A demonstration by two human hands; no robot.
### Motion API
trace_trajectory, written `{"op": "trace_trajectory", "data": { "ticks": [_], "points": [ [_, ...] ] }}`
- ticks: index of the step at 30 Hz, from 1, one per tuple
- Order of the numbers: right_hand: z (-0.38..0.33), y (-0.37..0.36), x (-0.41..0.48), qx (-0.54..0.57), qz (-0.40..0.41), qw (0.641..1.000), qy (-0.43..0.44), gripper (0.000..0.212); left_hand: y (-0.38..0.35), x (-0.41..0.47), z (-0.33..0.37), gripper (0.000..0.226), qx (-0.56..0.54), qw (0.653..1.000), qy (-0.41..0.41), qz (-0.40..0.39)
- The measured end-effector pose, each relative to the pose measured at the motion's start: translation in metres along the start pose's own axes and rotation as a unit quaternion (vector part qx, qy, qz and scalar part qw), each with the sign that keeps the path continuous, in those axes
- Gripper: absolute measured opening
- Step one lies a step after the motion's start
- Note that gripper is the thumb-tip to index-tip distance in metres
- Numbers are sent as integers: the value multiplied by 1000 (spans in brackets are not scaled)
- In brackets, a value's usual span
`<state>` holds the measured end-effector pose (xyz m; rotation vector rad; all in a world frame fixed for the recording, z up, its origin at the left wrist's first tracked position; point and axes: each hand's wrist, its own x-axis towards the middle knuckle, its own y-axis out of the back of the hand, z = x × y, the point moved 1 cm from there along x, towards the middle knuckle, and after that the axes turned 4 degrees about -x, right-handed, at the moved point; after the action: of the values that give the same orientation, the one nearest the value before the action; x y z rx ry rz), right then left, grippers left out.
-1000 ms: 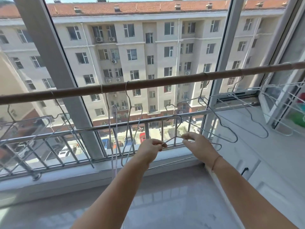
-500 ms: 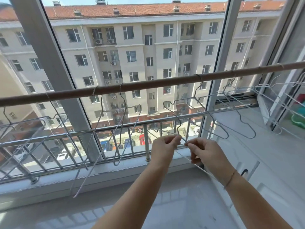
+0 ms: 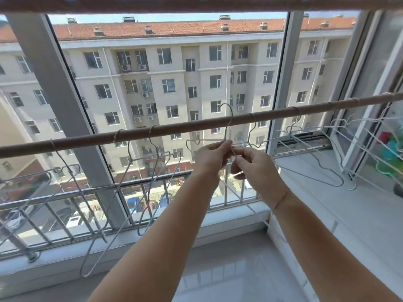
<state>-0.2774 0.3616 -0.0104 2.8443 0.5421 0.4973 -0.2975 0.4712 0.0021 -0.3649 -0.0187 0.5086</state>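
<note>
The wire hanger [image 3: 227,127] was held up at the brown rod [image 3: 174,128]. Its hook rose above the rod, and its neck crossed the rod line from above to below. The hook was not yet resting on the rod, and its open side looked toward the left. I could not tell whether the hook tip was on the near side or the far side of the rod.

The body of the hanger was below the rod. One shoulder bend stuck out to the left of the hands. The other long wire ran down and to the right, toward the person, so the long axis was slanted and not parallel to the rod.

Both hands were just below the rod, directly under the hook. The left hand [image 3: 210,159] pinched the wire at the base of the neck with curled fingers, so it was the nearer one to the hook. The right hand [image 3: 257,171], a little lower and to the right, pinched the wire beside it with thumb and fingertips. Both forearms reached forward and upward, and the wrists were close together.

In my judgement, the coming move needed the hook to pass over the rod and then go down onto it.

Other hangers [image 3: 150,156] hung from the rod on the left side and on the right side of this one. The windowsill [image 3: 152,234] lay well below the rod.
</note>
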Motion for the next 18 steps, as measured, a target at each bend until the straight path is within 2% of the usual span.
{"op": "trace_trajectory", "data": {
  "ticks": [3, 6, 12, 17, 18],
  "points": [
    [-1, -11, 8, -13, -21, 1000, -15, 21, 7, 8, 0, 5, -13, 999, 15, 30],
    [5, -21, 9, -16, -43, 998, -29, 19, 15, 14, -7, 11, -24, 997, 36, 56],
    [17, -26, 9, -37, -49, 998, -34, 17, 21, 16, -16, 11, -24, 997, 48, 50],
    [22, -24, 12, -111, -20, 993, -23, 37, 29, 13, -14, 6, -8, 997, 21, 69],
    [20, -23, 12, -128, -13, 992, -11, 41, 32, 10, -13, 12, -2, 997, 13, 81]
  ]
}}
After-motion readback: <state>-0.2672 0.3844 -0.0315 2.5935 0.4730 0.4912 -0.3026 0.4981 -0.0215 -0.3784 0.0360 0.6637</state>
